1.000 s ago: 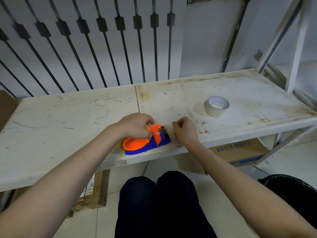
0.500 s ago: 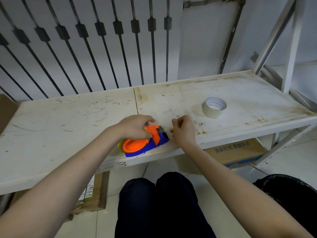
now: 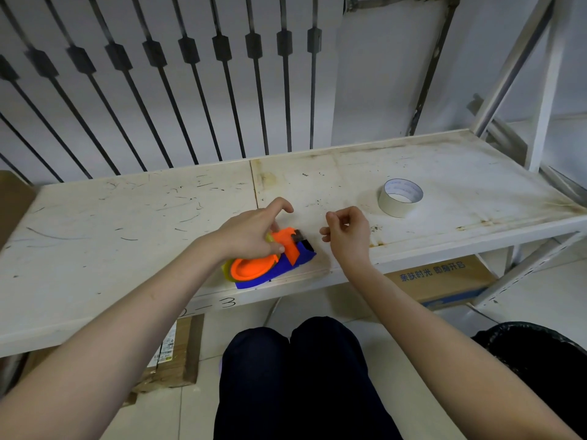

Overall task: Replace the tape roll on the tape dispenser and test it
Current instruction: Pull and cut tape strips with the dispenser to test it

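Tape dispenser (image 3: 275, 261): glossy blue plastic base, orange round hub, lying at front edge of scuffed white shelf (image 3: 127, 223). Left hand (image 3: 251, 231) pressing down on it, fingers curled, covering rear part. Right hand (image 3: 347, 231) hovering just beside, fingertips pinching together; held strip too faint to confirm. Beige tape roll (image 3: 400, 198) sitting flat, well apart to right.

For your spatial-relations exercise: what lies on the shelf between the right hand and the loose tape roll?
Nothing: in the head view, only bare, stained shelf separates the right hand from the loose tape roll.
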Demonstrator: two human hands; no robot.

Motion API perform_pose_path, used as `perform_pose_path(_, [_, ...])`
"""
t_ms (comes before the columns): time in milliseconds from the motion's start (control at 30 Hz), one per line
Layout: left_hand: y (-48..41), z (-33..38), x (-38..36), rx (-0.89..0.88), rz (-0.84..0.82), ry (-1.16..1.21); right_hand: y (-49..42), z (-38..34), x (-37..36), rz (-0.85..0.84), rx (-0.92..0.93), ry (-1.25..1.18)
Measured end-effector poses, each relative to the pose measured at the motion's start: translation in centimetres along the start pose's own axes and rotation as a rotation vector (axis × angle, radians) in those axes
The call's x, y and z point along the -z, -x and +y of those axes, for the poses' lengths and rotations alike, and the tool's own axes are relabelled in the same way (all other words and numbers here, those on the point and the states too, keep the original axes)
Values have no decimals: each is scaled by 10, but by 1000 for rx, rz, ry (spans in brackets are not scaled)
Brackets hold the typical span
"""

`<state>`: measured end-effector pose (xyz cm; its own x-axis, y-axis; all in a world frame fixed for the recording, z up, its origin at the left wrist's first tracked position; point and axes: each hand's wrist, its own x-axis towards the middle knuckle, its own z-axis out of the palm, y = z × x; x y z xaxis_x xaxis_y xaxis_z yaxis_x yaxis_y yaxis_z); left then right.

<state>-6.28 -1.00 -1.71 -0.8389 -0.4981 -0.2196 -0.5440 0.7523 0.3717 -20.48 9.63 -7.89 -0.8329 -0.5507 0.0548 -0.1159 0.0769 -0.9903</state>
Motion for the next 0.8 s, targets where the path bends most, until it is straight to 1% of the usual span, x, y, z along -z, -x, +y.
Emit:
perform_pose_path(100, [-3, 0, 1, 34, -18, -2, 1, -10, 3, 14, 54, 19])
perform_pose_path(233, [-6, 1, 2, 76, 6, -29, 12, -44, 5, -59, 298, 30])
perform_pose_path(300, [-7, 4, 2, 100, 31, -52, 19, -59, 1, -88, 387, 47])
perform_pose_path(400, [-7, 7, 2, 149, 76, -106, 24, -76, 0, -52, 445, 3])
perform_pose_path(500, [-7, 9, 4, 198, 115, -90, 21, -88, 4, -23, 481, -42])
perform_pose_path(567, [-7, 11, 6, 220, 139, -91, 21, -90, 7, -6, 461, -43])
perform_pose_path(700, [-5, 12, 10, 252, 181, -125, 17, -80, 9, 50, 331, -142])
perform_pose_path(800, [-5, 4, 8, 202, 173, -61, 6, -66, 9, 43, 173, -137])
